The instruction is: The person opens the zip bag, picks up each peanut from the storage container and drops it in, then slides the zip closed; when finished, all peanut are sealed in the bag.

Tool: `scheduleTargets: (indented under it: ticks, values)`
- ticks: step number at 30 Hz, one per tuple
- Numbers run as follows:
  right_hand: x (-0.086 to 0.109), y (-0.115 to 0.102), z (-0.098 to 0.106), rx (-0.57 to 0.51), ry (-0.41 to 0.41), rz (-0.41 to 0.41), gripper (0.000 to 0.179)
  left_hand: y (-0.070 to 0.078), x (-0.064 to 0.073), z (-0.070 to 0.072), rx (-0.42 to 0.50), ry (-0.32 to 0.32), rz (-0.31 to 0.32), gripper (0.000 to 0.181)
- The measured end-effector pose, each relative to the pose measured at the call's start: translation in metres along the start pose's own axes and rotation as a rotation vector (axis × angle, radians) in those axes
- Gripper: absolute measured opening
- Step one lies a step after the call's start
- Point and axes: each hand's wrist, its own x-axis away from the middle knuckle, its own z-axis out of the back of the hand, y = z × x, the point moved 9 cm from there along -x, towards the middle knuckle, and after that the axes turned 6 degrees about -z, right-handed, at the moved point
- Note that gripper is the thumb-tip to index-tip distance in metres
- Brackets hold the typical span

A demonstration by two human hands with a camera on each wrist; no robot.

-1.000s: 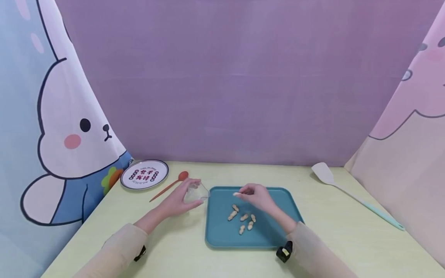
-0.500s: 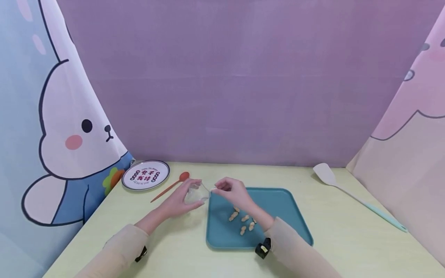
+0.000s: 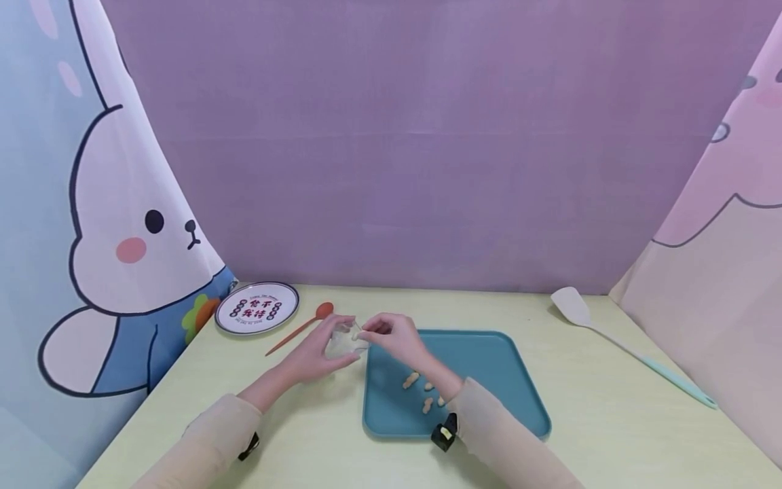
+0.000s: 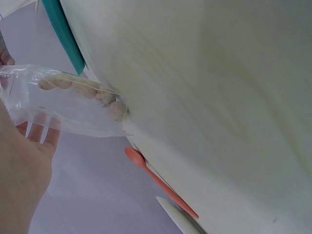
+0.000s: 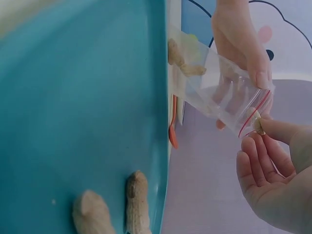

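My left hand [image 3: 308, 356] grips a clear zip bag [image 5: 207, 92] by its mouth, thumb on one side and fingers on the other. The bag hangs just left of the tray, and several peanuts [image 4: 84, 88] lie in its bottom. Between thumb and fingertips my right hand [image 3: 398, 338] pinches a peanut [image 5: 256, 123], right at the red zip line of the bag's opening. Below, several more peanuts [image 3: 427, 405] lie on the blue-green tray [image 3: 482, 360], partly covered by the right forearm in the head view.
An orange-red spoon [image 3: 299, 333] lies behind the left hand, beside a white plate [image 3: 257, 309] with red lettering. Far right is a white spatula [image 3: 571, 307] with a mint handle. Printed and purple cloths [image 3: 391, 170] enclose the table's back and sides.
My right hand has carried the peanut leftward from over the tray to the bag's mouth. The left hand has stayed in place holding the bag.
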Motion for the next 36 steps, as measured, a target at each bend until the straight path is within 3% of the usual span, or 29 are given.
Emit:
scheduleTargets:
  ticks: [3,10,17,23,31,36]
  values:
    - [0.0,0.001,0.0,0.005,0.0,0.005,0.021,0.0,0.0,0.0,-0.003,0.001,0.001,0.068]
    - [-0.013,0.031,-0.002,0.03,0.035,0.002,0.019,-0.001,-0.001,0.0,0.002,-0.006,0.018,0.069]
    - [-0.009,0.036,0.008,0.028,0.029,0.009,0.023,-0.001,0.0,-0.002,0.005,-0.002,0.024,0.067]
    - [0.007,0.04,0.028,0.04,0.004,-0.021,0.019,0.0,0.0,-0.002,-0.003,-0.007,0.022,0.067]
    - [0.045,0.032,0.059,0.097,-0.037,-0.048,0.019,0.002,-0.002,-0.001,0.001,-0.014,0.027,0.067]
    - [0.056,0.059,0.065,0.146,-0.076,-0.056,0.019,0.001,-0.002,-0.002,0.014,-0.018,0.025,0.067]
